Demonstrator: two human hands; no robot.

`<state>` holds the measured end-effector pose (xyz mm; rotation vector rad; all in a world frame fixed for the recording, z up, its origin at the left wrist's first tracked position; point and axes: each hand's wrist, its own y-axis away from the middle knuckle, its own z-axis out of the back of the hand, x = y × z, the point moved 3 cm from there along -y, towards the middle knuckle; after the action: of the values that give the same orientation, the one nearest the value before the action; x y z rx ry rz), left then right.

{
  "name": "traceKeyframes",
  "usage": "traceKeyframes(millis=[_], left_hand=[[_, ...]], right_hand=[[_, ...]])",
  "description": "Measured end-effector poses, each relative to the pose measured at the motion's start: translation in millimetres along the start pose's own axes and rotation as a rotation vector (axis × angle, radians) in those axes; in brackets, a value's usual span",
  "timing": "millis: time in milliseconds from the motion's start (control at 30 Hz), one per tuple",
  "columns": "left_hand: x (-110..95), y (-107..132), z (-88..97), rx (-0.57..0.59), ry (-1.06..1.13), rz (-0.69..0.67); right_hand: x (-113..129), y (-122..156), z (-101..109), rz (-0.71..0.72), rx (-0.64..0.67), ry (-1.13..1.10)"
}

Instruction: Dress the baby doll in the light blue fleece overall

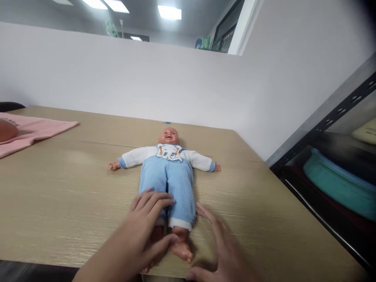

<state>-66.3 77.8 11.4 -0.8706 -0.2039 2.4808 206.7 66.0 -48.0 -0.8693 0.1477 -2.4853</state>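
Observation:
A baby doll (167, 172) lies on its back on the wooden table (64, 188), arms spread, head towards the wall. It wears a white top, a bib with an elephant and light blue trousers. My left hand (147, 225) rests on the doll's left-side leg near the ankle, fingers laid over the trouser cuff and thumb beside the bare foot. My right hand (225, 246) lies just right of the doll's other leg, fingers spread and stretched out, holding nothing.
A pink cloth (35, 131) lies at the table's far left with a rounded skin-coloured object (6, 130) on it. A white partition wall stands behind the table. A black metal shelf (329, 129) at the right holds a teal basin (337, 184).

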Motion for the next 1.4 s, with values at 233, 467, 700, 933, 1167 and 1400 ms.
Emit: traceKeyframes(millis=[233, 467, 700, 933, 1167, 1400], left_hand=[[23.2, -102.5, 25.1, -0.082, -0.015, -0.16], [51.2, -229.5, -26.9, 0.133, -0.273, -0.193], [68.8, -263.5, -56.9, 0.247, -0.314, -0.191], [85.5, -253.2, -51.3, 0.117, -0.189, -0.228], [102.6, -243.5, -28.0, -0.097, 0.089, -0.206], [125.7, -226.2, 0.0, -0.348, 0.56, -0.112]], right_hand=[[-75.4, -101.3, 86.3, -0.168, -0.101, -0.073], [-140.3, -169.6, 67.4, -0.043, -0.223, -0.067], [-144.3, -158.2, 52.4, -0.05, -0.251, -0.224], [-132.5, -153.8, 41.5, -0.057, -0.304, -0.406], [-131.7, -151.2, 26.0, 0.044, -0.148, -0.149], [-83.3, -173.8, -9.6, 0.015, -0.008, -0.596]])
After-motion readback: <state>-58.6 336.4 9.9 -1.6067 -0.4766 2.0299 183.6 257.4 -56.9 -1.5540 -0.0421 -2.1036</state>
